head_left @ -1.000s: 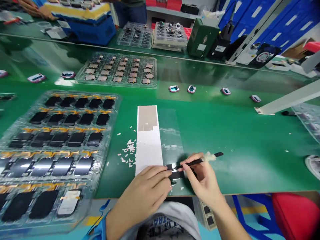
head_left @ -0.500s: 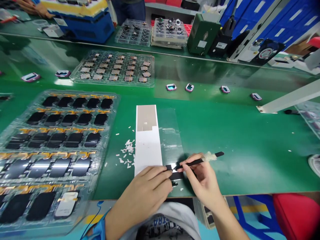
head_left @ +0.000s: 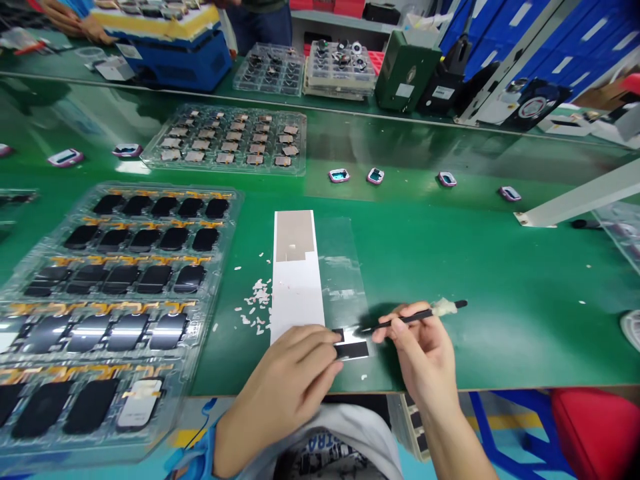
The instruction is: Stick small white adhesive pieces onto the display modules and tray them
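My left hand (head_left: 283, 380) lies at the lower end of a white backing sheet (head_left: 297, 287), its fingertips against a small black-and-white strip (head_left: 351, 349). Whether it grips the strip is hidden. My right hand (head_left: 425, 353) pinches a slim black pick (head_left: 405, 319) with a cotton wrap (head_left: 444, 307) near its far end. The pick's tip sits just above the strip, close to a black tab (head_left: 339, 335). A clear plastic film (head_left: 340, 280) lies beside the sheet, which carries a tan patch (head_left: 294, 235).
White scraps (head_left: 257, 300) lie left of the sheet on the green bench mat (head_left: 450, 287). A tray of black parts (head_left: 120, 267) sits left, and a tray of copper-coloured pieces (head_left: 225, 140) sits beyond. Several pink-rimmed parts (head_left: 375, 176) stand further back. A co-worker's hands (head_left: 75, 23) show far left.
My right hand and the pick have shifted right and slightly up, so the pick's tip sits further from the strip. More of the strip now shows. My left hand has barely moved.
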`<state>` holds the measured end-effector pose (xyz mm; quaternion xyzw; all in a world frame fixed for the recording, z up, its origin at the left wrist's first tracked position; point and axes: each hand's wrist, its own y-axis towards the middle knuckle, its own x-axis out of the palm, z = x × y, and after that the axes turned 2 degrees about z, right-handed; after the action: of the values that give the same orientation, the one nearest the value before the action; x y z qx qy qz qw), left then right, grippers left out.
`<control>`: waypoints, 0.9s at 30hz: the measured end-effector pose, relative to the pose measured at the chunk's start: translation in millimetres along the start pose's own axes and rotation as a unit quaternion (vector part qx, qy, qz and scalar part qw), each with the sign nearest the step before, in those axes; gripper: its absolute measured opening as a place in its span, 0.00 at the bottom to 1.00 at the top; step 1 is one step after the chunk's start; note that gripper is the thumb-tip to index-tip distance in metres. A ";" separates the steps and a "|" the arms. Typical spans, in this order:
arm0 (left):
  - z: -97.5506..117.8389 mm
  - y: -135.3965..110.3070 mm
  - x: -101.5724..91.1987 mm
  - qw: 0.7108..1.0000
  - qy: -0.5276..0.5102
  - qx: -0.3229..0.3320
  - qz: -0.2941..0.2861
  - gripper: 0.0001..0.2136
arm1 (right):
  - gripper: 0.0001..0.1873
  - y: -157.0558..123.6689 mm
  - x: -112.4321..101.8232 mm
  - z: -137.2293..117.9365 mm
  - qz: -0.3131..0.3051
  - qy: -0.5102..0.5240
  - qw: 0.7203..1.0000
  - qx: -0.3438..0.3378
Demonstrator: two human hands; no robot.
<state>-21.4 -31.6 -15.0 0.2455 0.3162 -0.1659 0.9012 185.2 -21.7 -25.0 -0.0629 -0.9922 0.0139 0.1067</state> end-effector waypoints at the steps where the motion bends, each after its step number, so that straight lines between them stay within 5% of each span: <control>1: 0.8 0.3 -1.2 0.999 -0.021 -0.023 0.031 0.05 | 0.08 -2.4 3.2 -1.4 0.011 0.025 1.000 0.011; 4: 3.1 0.5 -3.0 0.989 -0.037 -0.075 0.122 0.06 | 0.07 -12.7 20.4 -5.6 0.016 0.073 0.997 0.033; 7: 4.4 0.0 -2.9 0.982 -0.003 -0.110 0.155 0.08 | 0.05 -20.8 41.2 -10.8 0.025 0.095 0.995 -0.001; 12: 5.5 2.1 -6.2 0.983 -0.028 -0.150 0.105 0.03 | 0.07 -22.5 62.1 -19.7 0.016 0.075 0.989 -0.130; 17: 7.9 6.1 -7.3 0.979 -0.097 -0.173 0.054 0.16 | 0.13 -20.8 69.9 -18.5 -0.010 0.031 0.974 -0.225; 27: 8.8 3.8 -1.1 0.975 -0.119 -0.178 0.061 0.22 | 0.17 -19.9 75.5 -7.1 -0.010 -0.006 0.959 -0.283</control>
<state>-16.2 -33.1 -7.1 0.0783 0.2158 -0.0800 0.9700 111.1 -31.7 -1.3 -0.0803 -0.9568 -0.2682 0.0785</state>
